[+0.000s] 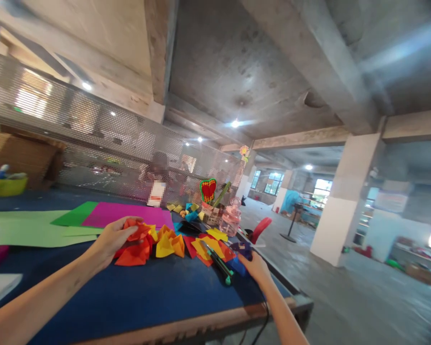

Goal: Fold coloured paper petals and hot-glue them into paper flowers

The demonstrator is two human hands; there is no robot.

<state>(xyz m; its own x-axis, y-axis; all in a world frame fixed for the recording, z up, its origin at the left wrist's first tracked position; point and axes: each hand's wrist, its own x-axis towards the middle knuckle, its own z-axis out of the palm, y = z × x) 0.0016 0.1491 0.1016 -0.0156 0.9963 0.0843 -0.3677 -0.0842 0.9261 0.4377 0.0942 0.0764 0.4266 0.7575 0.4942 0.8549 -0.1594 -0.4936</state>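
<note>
My left hand is closed on red-orange folded paper over the blue table. Yellow and orange folded paper pieces lie just right of it. My right hand is closed round a dark blue tool at the table's right edge; it looks like a glue gun, though blur hides its exact shape. A black cord hangs below that hand. Between the hands lies a slim dark cutter-like tool with teal parts, next to flat red and yellow paper pieces.
Green, magenta and pale green sheets cover the table's left. A clear pink jar, a basket and a red heart decoration stand at the back. Behind rises a perforated metal screen. A red chair is right of the table.
</note>
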